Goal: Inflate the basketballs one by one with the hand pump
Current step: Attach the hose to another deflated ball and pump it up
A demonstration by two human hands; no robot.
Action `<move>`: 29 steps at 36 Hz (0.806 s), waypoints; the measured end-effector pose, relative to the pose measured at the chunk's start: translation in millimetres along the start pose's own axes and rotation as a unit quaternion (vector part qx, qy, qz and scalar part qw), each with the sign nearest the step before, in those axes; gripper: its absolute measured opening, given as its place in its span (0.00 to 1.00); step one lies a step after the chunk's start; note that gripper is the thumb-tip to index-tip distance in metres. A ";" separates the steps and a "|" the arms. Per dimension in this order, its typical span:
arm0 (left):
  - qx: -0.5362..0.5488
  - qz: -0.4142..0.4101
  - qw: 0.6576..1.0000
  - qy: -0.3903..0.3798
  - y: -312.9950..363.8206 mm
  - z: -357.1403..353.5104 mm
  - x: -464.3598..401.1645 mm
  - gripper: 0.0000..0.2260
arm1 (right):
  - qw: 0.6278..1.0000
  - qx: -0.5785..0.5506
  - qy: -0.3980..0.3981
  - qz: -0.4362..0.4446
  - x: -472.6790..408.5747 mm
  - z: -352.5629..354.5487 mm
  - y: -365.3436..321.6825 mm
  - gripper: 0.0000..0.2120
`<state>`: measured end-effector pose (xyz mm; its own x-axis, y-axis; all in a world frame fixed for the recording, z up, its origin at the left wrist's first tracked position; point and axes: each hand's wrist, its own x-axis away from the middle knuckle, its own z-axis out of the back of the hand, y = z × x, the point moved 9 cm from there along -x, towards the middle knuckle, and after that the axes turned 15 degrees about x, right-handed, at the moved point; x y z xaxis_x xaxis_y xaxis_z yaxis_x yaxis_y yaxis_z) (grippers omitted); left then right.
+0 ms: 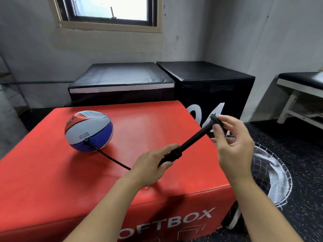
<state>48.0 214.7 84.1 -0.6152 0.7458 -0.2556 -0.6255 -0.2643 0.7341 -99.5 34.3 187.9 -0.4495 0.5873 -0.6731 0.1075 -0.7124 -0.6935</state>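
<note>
A partly flat red, white and blue basketball lies on the red soft box, left of centre. A black hose runs from its valve toward my left hand. My left hand grips the barrel of the black hand pump above the box. The pump's rod is drawn out, slanting up to the right. My right hand holds the pump's handle at the upper end, fingers curled round it.
Two black padded boxes stand behind the red box against the wall. On the floor to the right lies a net bag holding dark balls. A white-framed bench stands at far right.
</note>
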 end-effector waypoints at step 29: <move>0.119 0.019 0.992 0.044 -27.5 20.7 1.3 0.36 | 0.986 0.030 -0.155 0.054 39.7 -102.6 -23.5 0.13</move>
<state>74.3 235.6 76.5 -0.6823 0.6793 -0.2702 -0.4757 -0.1320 0.8696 -29.0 113.8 151.1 -0.6890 0.3678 -0.6245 0.1210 -0.7912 -0.5995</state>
